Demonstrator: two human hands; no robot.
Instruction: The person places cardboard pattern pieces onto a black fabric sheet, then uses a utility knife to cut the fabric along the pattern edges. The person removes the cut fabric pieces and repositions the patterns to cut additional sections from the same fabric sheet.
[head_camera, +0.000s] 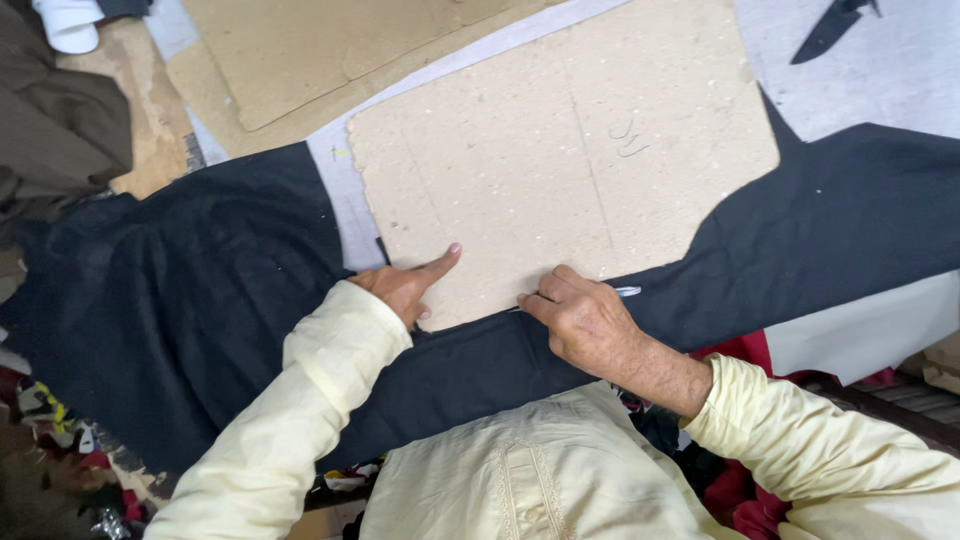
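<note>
Scissors (835, 28) lie far off. Left hand (405, 287), forefinger extended, pins board (560, 160) on cloth (820, 230); right hand (585, 320) pinches marker (627, 291) at its edge.

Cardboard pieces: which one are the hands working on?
The large pale cardboard template lying on the black fabric. Left hand presses its lower edge, right hand marks along it. The browner sheets lie untouched farther away.

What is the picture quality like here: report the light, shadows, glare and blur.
Head view: soft, even light with no glare; faint shadows under the left hand and right hand on the cardboard pattern. The black cloth loses fold detail in its darkness. Centre is sharp; edges look slightly stretched.
</note>
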